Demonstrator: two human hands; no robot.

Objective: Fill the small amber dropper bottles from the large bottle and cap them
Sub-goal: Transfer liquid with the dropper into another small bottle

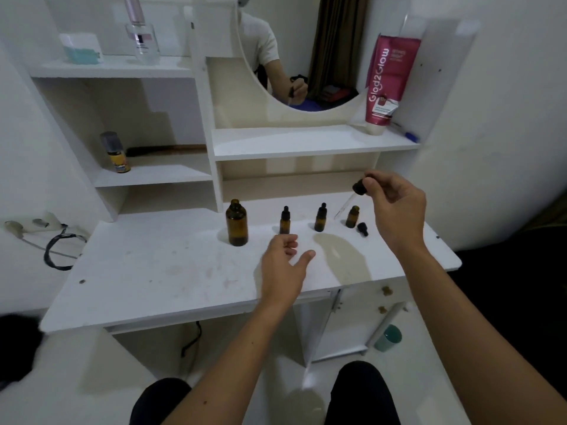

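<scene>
My right hand (395, 207) pinches a dropper (356, 191) above the open third vial (352, 216), whose cap (362, 229) lies just beside it. My left hand (283, 268) hovers, fingers loosely curled, empty. Two vials (284, 222) look capped; the big bottle (237, 223) stands open. I judge only this fill and capping remain.

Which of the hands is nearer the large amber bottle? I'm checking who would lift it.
Left. The left hand hovers open just right of and in front of the large amber bottle; the right hand holds a dropper far to its right.
</scene>
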